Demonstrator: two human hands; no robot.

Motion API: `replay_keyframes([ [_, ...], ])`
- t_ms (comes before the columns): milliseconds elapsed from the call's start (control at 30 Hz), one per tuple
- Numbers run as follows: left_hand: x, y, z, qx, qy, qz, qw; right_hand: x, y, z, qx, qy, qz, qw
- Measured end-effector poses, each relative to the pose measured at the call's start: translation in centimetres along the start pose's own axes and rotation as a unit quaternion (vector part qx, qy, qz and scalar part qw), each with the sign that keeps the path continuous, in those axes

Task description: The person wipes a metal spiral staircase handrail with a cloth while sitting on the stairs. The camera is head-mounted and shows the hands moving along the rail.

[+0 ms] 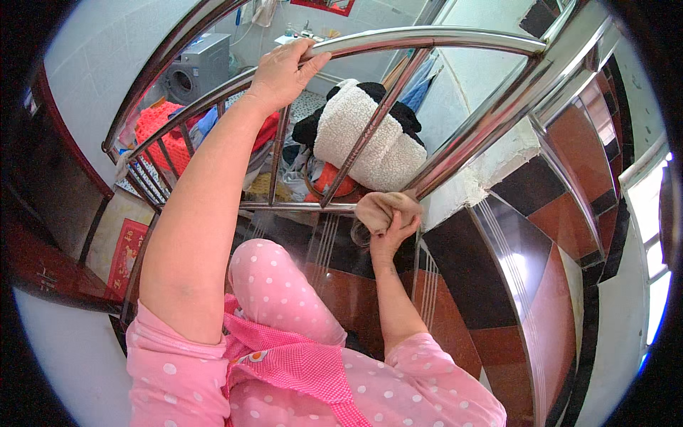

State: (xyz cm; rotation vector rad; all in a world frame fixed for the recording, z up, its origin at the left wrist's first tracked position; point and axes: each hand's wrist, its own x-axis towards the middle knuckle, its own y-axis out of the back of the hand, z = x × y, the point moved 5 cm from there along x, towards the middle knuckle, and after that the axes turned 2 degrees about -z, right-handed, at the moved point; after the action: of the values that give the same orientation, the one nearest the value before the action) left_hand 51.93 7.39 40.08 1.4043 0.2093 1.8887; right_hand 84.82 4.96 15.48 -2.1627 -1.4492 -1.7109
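Observation:
My left hand (283, 72) grips the curved stainless-steel handrail (373, 37) at the top of a stair railing, arm stretched out. Lower down, my right hand (394, 237) holds a beige cloth (385, 209). The cloth lies against the corner where the bottom rail (299, 206) meets the thick slanting metal tube (480, 112). Part of that joint is hidden behind the cloth. Slim metal balusters (368, 136) run between the handrail and the bottom rail.
Tiled stairs (512, 267) curve up on the right. Beyond the railing are a fleecy white-and-black bundle (357, 128), a bright coral knitted textile (160, 131) and a grey front-loading washing machine (200, 66). My bent knee (277, 288) is close to the bottom rail.

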Motion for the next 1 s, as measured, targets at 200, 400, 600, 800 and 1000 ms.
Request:
replay_keyframes([
  [200, 0.1, -0.1, 0.2, 0.004, -0.009, 0.006, 1.000, 4.2, 2.4, -1.0, 0.080, 0.009, 0.070, 0.994],
  [400, -0.1, 0.2, -0.3, 0.012, 0.009, -0.001, 1.000, 19.1, 11.1, -7.0, 0.058, 0.171, 0.198, 0.963],
  [600, 0.0, -0.1, 0.2, -0.009, 0.005, -0.007, 1.000, 25.9, 15.3, -7.1, 0.118, 0.162, 0.235, 0.951],
  [800, -0.2, -0.2, 0.1, 0.013, 0.001, 0.009, 1.000, 17.6, 8.5, -2.7, 0.276, 0.119, 0.198, 0.933],
  [1000, 0.1, -0.2, 0.5, 0.004, 0.002, 0.008, 1.000, 4.8, 1.2, 3.4, 0.315, -0.141, 0.130, 0.929],
])
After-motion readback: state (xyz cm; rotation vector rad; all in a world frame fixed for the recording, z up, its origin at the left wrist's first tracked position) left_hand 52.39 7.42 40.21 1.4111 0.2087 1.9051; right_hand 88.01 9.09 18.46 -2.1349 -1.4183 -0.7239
